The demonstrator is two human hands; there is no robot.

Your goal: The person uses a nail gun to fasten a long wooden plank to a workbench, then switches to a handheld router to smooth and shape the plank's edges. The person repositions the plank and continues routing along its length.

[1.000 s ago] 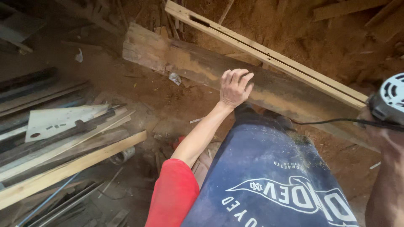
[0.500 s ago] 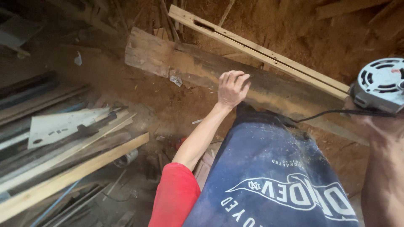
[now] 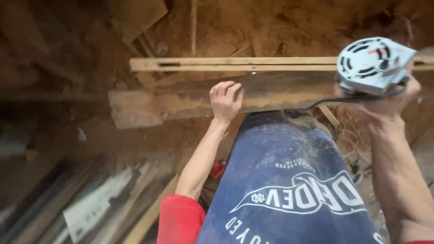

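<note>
My left hand [image 3: 225, 100] rests palm down on the near edge of a thick, dirty wooden beam [image 3: 181, 104], fingers spread over it. Behind the beam lies a long pale wooden strip [image 3: 235, 64] with a slot near its left end. My right hand [image 3: 389, 101] holds a light grey power tool [image 3: 373, 64] with round vent slots, raised above the right part of the beam; its black cable [image 3: 330, 103] runs left from the tool. A dark blue apron with white print [image 3: 294, 180] covers my front.
Loose boards and a pale panel [image 3: 97, 205] are piled on the dirt floor at lower left. Sawdust and wood scraps [image 3: 253, 27] cover the ground behind the beam. A small red object [image 3: 217, 169] lies under my left arm.
The view has swung so the beam and strip now lie level across the picture. My right hand has brought the power tool left and further into view. My left hand stays on the beam.
</note>
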